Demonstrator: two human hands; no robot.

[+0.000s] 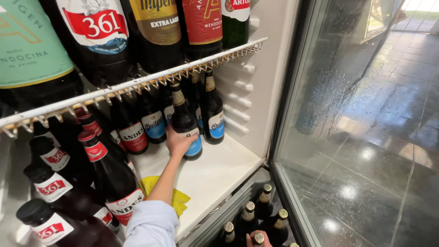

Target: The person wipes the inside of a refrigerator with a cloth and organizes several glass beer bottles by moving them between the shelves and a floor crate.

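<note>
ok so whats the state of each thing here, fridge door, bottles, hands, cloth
fridge door: open, glass fogged
left hand: gripping a dark bottle with a blue label, upright on the white shelf
right hand: on the cap of a bottle below, mostly out of frame
yellow cloth: crumpled, lying on the shelf
bottles with red labels: capped, leaning at the left
upper wire shelf: loaded with bottles

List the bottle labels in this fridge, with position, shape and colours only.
Held bottle under left hand: blue-white oval label.
Neighbour bottle, bottom shelf back: blue-white oval label.
Red-capped bottles, left: white labels, red banner.
Top shelf bottle: green label.
Crate bottles by right hand: gold caps.
</note>
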